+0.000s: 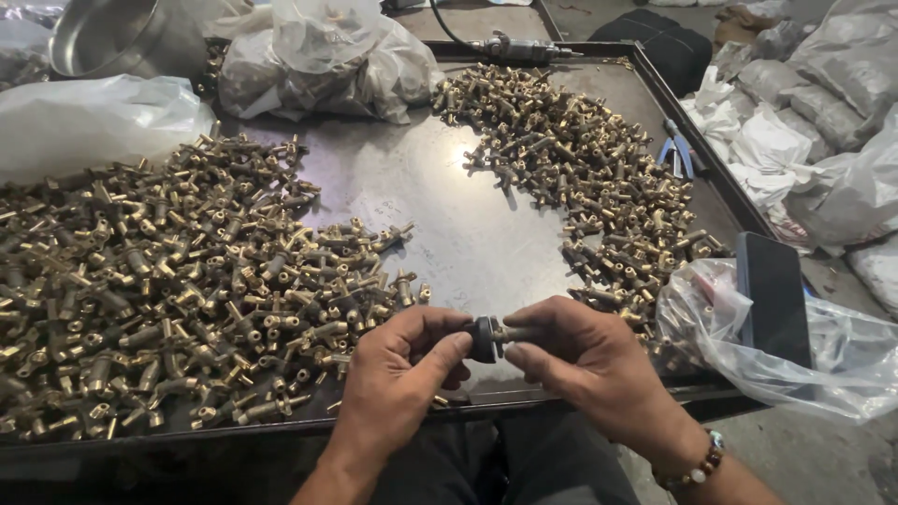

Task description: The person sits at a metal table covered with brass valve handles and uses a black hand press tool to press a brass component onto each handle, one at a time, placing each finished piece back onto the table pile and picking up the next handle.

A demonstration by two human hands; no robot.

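On the dark metal tray (449, 215), a big heap of small brass fittings (159, 299) lies left, a smaller heap (580, 168) right; at the near edge, left hand (402, 374) pinches a small black knob (483, 339); right hand (585, 360) grips one brass fitting (516, 332) joined to it.

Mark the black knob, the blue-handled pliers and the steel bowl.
black knob (483, 339), head view, on its dark rim between both hands
blue-handled pliers (680, 154), head view, on the blue handles
steel bowl (112, 37), head view, on its inner wall
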